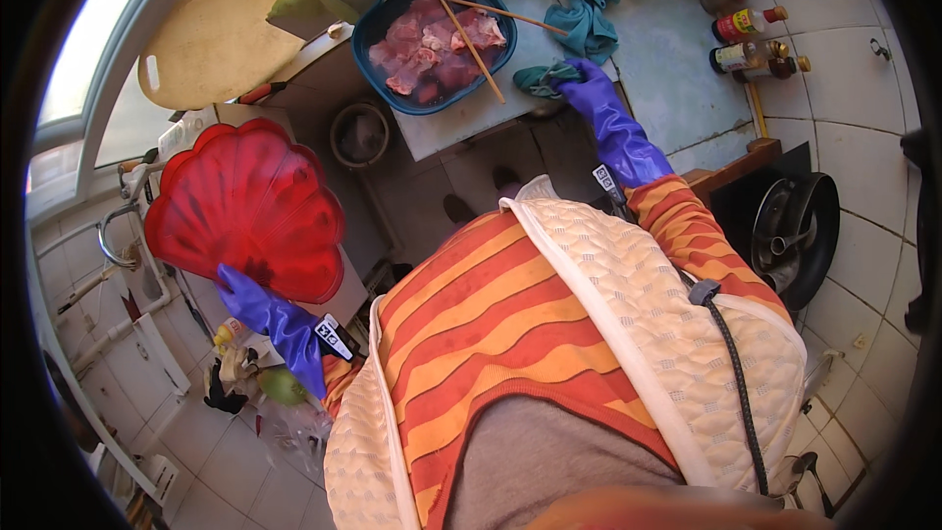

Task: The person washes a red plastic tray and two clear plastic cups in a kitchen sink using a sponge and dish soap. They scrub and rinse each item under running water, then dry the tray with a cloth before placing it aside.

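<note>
My left hand (254,302), in a purple rubber glove, holds the near rim of a red scalloped, shell-shaped plastic basin (250,206) at the left. My right hand (585,88), gloved the same, grips a dark green cloth (541,79) at the counter's front edge. Just behind it lies a crumpled teal cloth (589,15). Left of my right hand stands a blue plastic basin (368,73) of raw meat pieces (419,44) in liquid. Two wooden chopsticks (471,48) lie across its rim.
Sauce bottles (747,26) stand against the tiled wall at the right, pans (795,235) below them. A round cutting board (213,37) leans by the window. A bucket (359,134) sits on the floor under the counter. A faucet (114,235) is at far left.
</note>
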Available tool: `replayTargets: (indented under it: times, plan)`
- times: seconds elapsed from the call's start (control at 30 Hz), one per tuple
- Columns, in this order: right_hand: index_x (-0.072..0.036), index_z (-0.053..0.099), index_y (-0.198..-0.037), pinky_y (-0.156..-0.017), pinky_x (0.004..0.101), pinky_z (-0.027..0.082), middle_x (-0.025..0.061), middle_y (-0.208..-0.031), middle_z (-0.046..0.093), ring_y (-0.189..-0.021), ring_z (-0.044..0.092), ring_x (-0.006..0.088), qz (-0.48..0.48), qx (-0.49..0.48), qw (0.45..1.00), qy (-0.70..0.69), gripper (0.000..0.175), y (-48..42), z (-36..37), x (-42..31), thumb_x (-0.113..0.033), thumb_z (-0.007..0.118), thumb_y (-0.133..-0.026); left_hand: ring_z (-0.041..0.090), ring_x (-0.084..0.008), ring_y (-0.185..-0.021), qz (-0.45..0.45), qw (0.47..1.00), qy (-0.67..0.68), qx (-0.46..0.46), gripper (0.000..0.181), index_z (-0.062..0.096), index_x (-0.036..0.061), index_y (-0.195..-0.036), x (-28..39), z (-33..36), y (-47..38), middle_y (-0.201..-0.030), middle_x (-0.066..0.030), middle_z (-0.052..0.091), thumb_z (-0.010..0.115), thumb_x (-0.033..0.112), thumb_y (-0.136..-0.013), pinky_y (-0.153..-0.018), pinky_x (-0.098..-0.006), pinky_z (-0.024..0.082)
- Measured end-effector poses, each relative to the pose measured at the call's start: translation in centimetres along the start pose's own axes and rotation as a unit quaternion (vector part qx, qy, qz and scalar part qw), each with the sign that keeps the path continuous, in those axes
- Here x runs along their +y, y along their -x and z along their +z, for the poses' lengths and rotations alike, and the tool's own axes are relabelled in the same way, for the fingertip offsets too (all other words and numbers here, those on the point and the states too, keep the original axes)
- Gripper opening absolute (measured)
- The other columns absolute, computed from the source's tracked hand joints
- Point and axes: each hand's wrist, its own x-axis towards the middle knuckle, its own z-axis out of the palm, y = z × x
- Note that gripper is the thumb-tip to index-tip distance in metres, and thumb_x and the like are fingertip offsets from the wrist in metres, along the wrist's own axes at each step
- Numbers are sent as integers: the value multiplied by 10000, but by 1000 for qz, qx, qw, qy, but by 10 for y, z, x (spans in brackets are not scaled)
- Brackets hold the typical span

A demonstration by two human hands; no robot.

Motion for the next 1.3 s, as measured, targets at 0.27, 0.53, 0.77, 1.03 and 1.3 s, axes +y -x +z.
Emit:
replayTargets:
  times: [0.27, 0.53, 0.77, 1.03, 1.3]
  plan:
    - [-58, 707, -1146, -852, 323, 565, 112, -1034, 752, -921, 723, 185, 12, 118, 992, 46, 430, -36, -82, -71, -149, 853, -751, 620, -355, -1212, 11, 993, -119, 13, 708, 559, -30, -1406, -5, 2, -2, -1321, -235, 642, 540, 549, -999, -1032, -399, 458]
    - [-43, 703, -1152, -892, 379, 552, 167, -1012, 756, -964, 718, 288, -196, 253, 911, 261, 502, -43, -47, -160, -462, 686, -876, 600, -417, -1213, 10, 996, -85, 27, 672, 589, -15, -1380, -3, -2, 7, -1319, -292, 622, 530, 543, -1011, -1031, -417, 461]
    - [-3, 681, -1160, -598, 319, 545, 154, -961, 748, -657, 707, 199, 141, -263, 953, 51, 496, 5, 17, -112, -450, 567, -978, 601, -413, -1215, -31, 998, -48, 13, 683, 562, -23, -1404, 3, -10, 20, -1334, -296, 611, 531, 535, -1011, -1009, -409, 469]
    - [-27, 690, -946, -494, 311, 491, 142, -855, 739, -639, 678, 222, 14, -265, 964, 20, 333, -57, 75, -64, -322, 554, -1017, 635, -430, -1140, 9, 996, -82, 24, 623, 586, 0, -1385, 6, -5, 29, -1242, -306, 654, 539, 501, -1018, -957, -432, 491]
    - [-90, 740, -904, -715, 410, 572, 171, -874, 724, -809, 712, 362, -244, -215, 829, 455, 169, -45, 67, -67, -205, 776, -786, 623, -447, -1145, 21, 991, -135, 13, 592, 616, 15, -1360, 4, -6, 28, -1255, -300, 647, 537, 494, -1021, -966, -458, 487]
